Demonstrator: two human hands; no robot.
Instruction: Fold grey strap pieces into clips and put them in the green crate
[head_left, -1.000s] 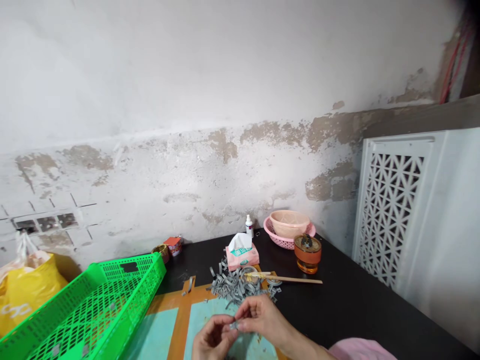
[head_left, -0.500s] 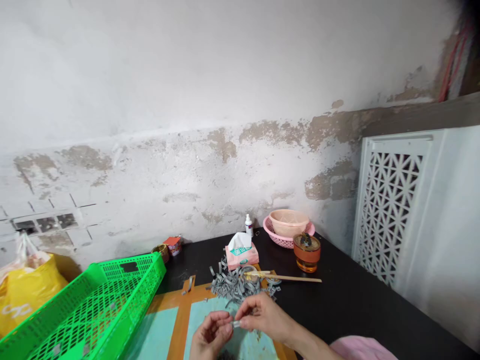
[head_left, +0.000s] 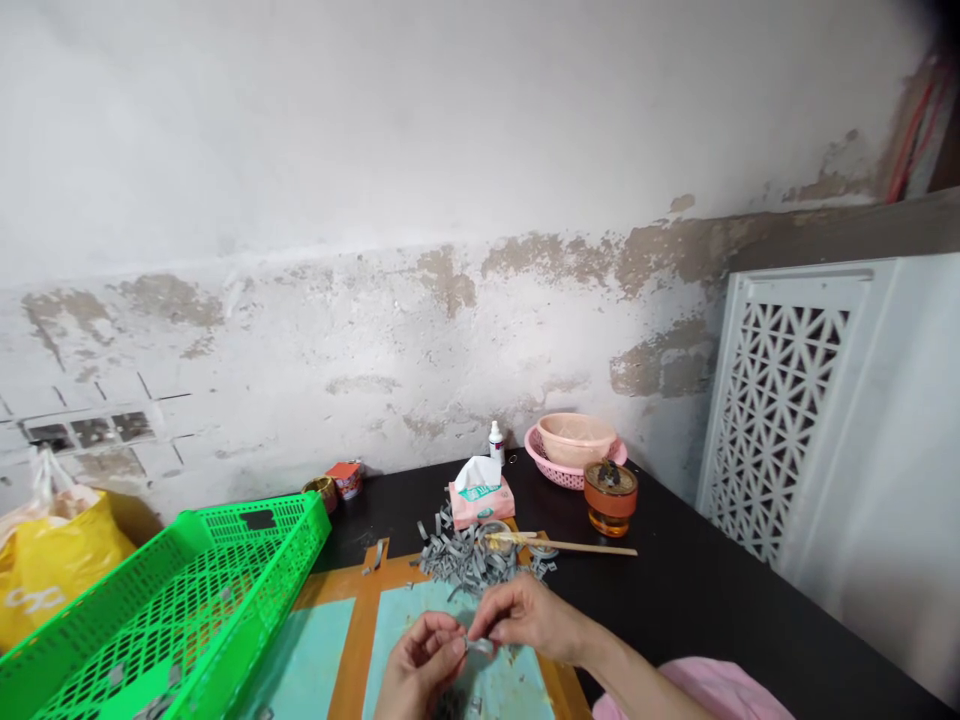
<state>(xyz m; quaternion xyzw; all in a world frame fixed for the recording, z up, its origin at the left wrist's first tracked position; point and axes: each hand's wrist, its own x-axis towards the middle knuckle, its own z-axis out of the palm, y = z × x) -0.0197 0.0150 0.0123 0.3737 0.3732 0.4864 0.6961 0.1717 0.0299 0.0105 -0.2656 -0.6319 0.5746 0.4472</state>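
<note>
My left hand is closed, its thumb and fingers pinching one end of a small grey strip. From the other side my right hand has closed fingertips on or right by the same strip. What the strip is made of is too small to tell. Just beyond my hands lies a loose heap of grey strips. A small round dish sits in that heap, and a wooden stick with yellowish paste on its tip rests across it. Light blue sheeting with brown tape covers the table below.
A green plastic crate holding a few grey pieces stands on the left, by a yellow bag. Farther back are a pink tissue box, a white bottle, pink basins and an amber jar.
My right fingers have shifted slightly on the strip, and more of it shows between the hands. My left hand stays nearly in place. The view has tilted slightly.
</note>
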